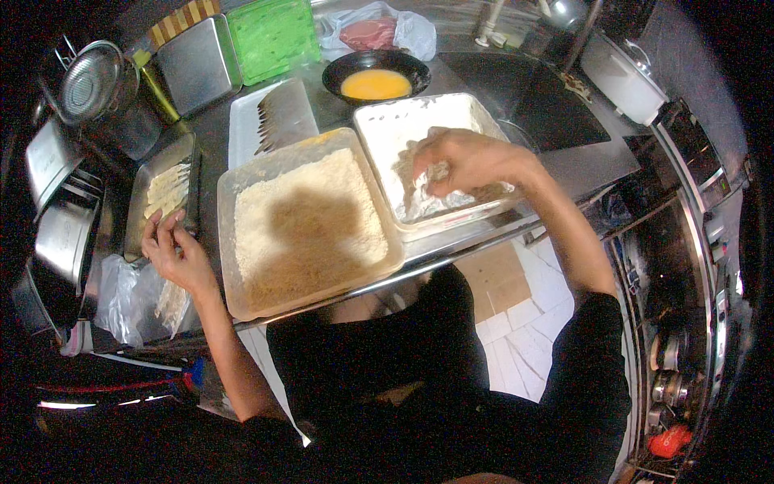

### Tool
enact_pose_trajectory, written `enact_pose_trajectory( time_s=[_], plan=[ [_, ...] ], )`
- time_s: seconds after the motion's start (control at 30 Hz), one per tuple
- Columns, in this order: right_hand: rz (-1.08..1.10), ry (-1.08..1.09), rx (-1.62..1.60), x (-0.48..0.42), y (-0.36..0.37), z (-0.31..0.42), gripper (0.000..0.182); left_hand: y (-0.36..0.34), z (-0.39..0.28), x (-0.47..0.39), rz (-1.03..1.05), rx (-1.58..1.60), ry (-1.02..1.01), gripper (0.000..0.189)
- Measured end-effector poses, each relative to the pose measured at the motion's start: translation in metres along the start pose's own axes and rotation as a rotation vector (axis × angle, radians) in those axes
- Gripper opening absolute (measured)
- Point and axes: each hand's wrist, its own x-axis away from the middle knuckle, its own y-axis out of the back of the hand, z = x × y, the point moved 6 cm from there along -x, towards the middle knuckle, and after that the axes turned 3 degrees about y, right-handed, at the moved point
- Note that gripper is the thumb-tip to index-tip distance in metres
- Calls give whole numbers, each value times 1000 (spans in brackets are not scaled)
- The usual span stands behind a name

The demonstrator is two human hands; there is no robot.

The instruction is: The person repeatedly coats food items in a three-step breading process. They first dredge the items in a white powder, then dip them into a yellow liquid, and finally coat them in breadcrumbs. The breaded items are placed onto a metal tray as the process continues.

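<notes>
My right hand (462,160) reaches into a rectangular tray of white flour (444,112), its fingers curled in the powder; a small floured lump shows by the fingertips, and whether they grip it I cannot tell. My left hand (175,248) hovers with bent, parted fingers at the near end of a dark metal tray (136,199) of pale coated strips (166,190). Between my hands sits a plastic tub of breadcrumbs (311,212), partly in shadow. Behind the flour stands a black bowl (332,72) of beaten egg (376,83).
A white tray (242,127) with dark-edged strips under a translucent sheet lies behind the tub. Farther back are a green cutting board (272,39), a metal tray (196,63) and raw meat (369,33) in a plastic bag. A strainer (91,81) and pans (63,242) stand left; a cooktop (532,100) lies right.
</notes>
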Motion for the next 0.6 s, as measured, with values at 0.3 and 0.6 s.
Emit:
enact_pose_trajectory(
  time_s=[0.3, 0.6],
  plan=[
    [-223, -75, 114, -8, 52, 23, 20, 0, 2, 1, 12, 47, 27, 20],
    [-243, -189, 232, -18, 90, 5, 21, -1, 2, 0, 27, 57, 46, 21]
  ],
)
